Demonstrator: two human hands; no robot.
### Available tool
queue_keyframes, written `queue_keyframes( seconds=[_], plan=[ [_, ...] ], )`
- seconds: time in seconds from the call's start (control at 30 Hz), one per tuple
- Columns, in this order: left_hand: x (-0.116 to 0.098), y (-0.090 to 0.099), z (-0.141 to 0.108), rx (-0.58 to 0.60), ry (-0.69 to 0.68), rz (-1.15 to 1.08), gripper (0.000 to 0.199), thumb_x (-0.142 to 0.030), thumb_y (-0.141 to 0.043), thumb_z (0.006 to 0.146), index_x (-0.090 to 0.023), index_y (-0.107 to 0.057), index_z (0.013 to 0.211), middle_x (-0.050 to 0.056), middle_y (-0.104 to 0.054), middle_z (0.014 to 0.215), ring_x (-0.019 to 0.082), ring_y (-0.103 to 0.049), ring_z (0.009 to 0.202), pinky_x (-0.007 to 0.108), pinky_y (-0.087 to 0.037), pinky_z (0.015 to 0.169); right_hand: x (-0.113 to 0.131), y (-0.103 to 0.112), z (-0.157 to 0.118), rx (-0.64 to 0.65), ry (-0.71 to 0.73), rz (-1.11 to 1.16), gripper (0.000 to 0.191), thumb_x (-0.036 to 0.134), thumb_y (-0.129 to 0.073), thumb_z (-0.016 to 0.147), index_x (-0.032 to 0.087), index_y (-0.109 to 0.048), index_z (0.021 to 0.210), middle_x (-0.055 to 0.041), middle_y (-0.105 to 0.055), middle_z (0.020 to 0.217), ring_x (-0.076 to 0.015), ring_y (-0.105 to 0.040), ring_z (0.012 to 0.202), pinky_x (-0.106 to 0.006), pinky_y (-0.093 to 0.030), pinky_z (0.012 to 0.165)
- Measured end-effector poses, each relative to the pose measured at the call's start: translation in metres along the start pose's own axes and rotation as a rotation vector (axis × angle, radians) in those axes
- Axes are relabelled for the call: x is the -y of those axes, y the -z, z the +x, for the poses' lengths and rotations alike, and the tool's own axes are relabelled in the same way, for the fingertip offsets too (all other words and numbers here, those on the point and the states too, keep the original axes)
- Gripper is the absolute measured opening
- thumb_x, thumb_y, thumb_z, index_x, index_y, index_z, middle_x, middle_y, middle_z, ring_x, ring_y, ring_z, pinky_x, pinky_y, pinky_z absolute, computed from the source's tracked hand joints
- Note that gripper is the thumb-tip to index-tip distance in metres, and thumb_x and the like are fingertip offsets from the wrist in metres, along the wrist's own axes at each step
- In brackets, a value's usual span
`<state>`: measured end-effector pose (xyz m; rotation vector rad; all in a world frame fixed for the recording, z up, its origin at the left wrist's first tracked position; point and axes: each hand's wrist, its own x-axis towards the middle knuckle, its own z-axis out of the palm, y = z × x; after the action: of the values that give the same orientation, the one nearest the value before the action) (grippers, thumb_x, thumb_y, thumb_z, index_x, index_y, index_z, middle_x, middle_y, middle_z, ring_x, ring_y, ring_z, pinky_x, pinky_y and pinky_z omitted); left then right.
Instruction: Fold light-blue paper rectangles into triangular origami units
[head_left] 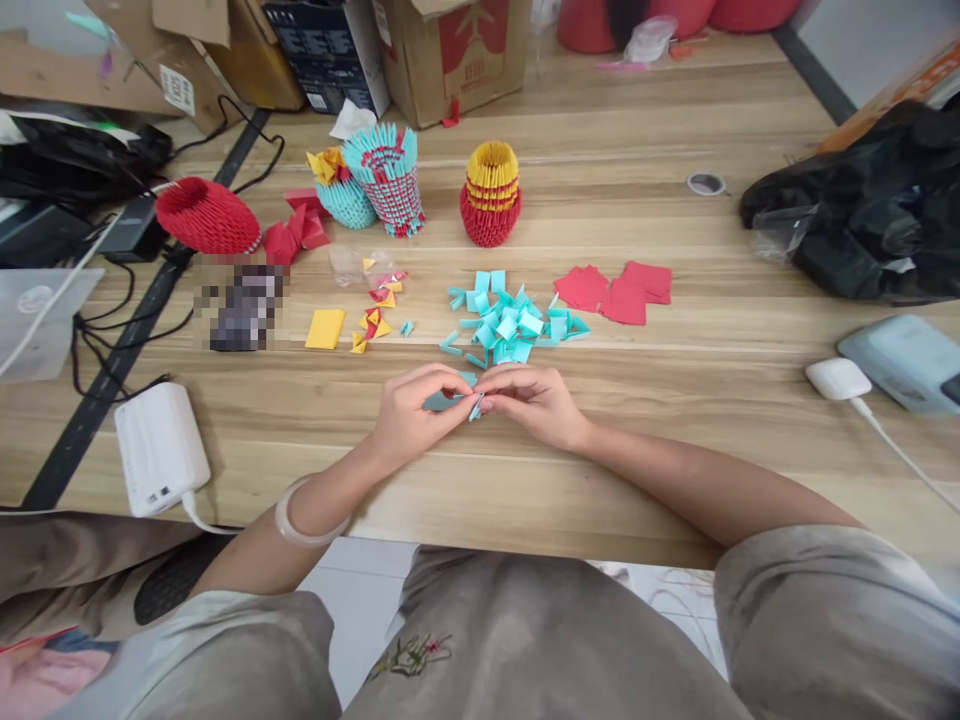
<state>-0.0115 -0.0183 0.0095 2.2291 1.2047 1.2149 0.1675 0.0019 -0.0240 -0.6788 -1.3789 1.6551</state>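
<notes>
Between the fingertips of both hands is a small folded piece of light-blue paper. My left hand pinches it from the left, with thumb and forefinger closed. From the other side my right hand grips it in the same way; the fingers partly cover the folds. Just beyond the hands lies a loose pile of folded light-blue paper pieces. More light-blue paper shows beneath and behind my left fingers. Red paper sheets are spread to the right of the pile.
A yellow paper stack and small yellow-and-red folded pieces lie left. Farther back stand a red-and-yellow paper vase, a blue-and-red one and a tipped red one. A white power bank and black bag flank the table.
</notes>
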Motion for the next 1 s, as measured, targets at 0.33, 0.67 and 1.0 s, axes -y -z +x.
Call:
queue_keyframes(
  seconds=[0.33,0.67,1.0],
  plan=[
    [0.003,0.0031,-0.0029,0.024,0.078,-0.077,0.011,-0.022,-0.074,0.071,-0.017,-0.07,0.081,0.006,-0.074,0.08,0.015,-0.068,0.069,0.025,-0.056,0.067,0.0029,0.0045,0.002,-0.107,0.085,-0.073,0.011,0.031,-0.076,0.071,0.021,-0.073,0.074,-0.0043,-0.071,0.082,-0.0153,-0.065,0.08,-0.031,-0.055,0.074],
    [0.004,0.0009,-0.001,-0.02,0.011,-0.036,0.001,-0.017,-0.072,0.075,-0.016,-0.072,0.075,0.005,-0.075,0.077,0.014,-0.071,0.069,0.021,-0.058,0.069,-0.0017,0.0059,0.0029,-0.119,0.201,-0.112,0.006,0.026,-0.075,0.073,0.021,-0.074,0.075,-0.0034,-0.072,0.079,-0.0132,-0.067,0.076,-0.027,-0.056,0.07],
    [0.0039,0.0025,-0.0004,0.009,0.034,-0.053,0.005,-0.015,-0.069,0.077,-0.017,-0.074,0.079,0.004,-0.076,0.079,0.013,-0.072,0.069,0.02,-0.059,0.069,-0.0022,0.0066,0.0039,-0.133,0.236,-0.116,0.006,0.02,-0.076,0.071,0.022,-0.075,0.077,-0.002,-0.072,0.078,-0.0117,-0.066,0.074,-0.024,-0.056,0.067]
  ],
)
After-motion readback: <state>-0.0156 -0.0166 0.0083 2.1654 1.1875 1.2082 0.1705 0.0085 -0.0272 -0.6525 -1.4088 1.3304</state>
